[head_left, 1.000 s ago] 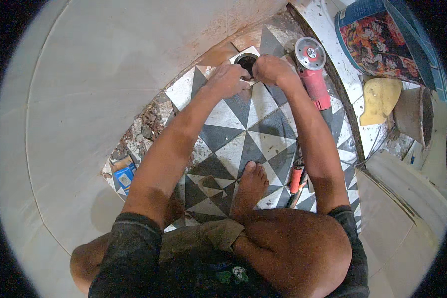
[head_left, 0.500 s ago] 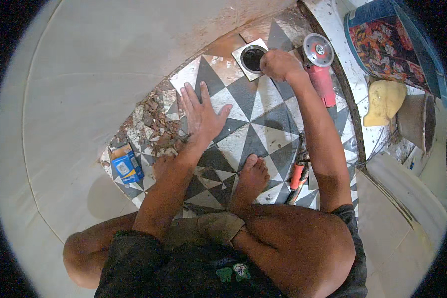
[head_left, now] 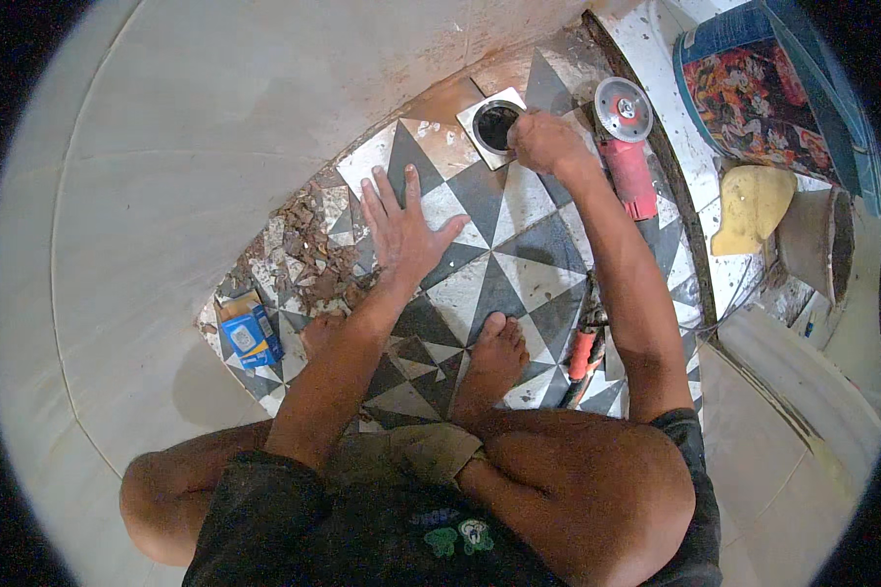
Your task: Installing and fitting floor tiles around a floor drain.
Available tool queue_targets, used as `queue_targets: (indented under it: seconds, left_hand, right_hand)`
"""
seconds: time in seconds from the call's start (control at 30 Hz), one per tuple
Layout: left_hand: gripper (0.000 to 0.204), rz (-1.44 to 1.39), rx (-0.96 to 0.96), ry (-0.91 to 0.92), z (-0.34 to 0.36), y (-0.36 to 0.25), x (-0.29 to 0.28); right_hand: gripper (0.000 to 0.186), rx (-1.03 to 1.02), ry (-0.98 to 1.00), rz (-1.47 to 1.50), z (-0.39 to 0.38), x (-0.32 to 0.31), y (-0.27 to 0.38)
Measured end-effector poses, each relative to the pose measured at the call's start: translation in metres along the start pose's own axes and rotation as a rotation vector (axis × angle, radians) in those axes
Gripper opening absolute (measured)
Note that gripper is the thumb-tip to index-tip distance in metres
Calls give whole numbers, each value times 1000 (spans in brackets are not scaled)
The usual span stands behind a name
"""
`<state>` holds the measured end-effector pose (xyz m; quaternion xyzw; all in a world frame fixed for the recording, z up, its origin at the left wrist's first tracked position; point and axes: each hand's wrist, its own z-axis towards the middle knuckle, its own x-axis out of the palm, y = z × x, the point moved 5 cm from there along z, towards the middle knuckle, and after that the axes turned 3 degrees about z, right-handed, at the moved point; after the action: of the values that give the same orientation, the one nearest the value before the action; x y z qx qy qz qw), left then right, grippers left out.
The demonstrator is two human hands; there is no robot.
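A person in dark sleeves crouched over a square, pale-framed floor drain (head_left: 496, 159) set in grey-and-white patterned tiles (head_left: 467, 201), its round mouth uncovered. The right hand (head_left: 550, 144) was at the drain's right edge, its grip curled inward; the fingertips were hidden, so how tightly it was closed, and whether on the rim or something small, could not be told. The left hand (head_left: 401, 235), grip wide open and holding nothing, was spread palm-down over the tiles to the drain's near left; whether it bore weight was unclear. An angle grinder (head_left: 628, 181), disc exposed, lay just right of the drain, close to the right forearm. Broken rubble (head_left: 318, 259) was heaped to the drain's left, with a blue box (head_left: 250, 335) nearer the person. Careful handling appeared to call for light, even pressure around the frame, the left palm planted for balance, the right wrist well away from the grinder's disc, and loose chips swept back from the open mouth.
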<state>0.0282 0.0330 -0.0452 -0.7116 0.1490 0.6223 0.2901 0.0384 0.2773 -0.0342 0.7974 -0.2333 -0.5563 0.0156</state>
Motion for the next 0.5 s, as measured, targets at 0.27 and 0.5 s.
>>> queue_targets:
  seconds: [0.27, 0.5]
  left_hand:
    - [107, -38, 12, -55, 0, -1, 2]
    - [108, -50, -4, -52, 2, -4, -3]
  right_hand:
    - [23, -129, 48, -27, -14, -11, 2]
    - [17, 2, -16, 140, -117, 2, -7]
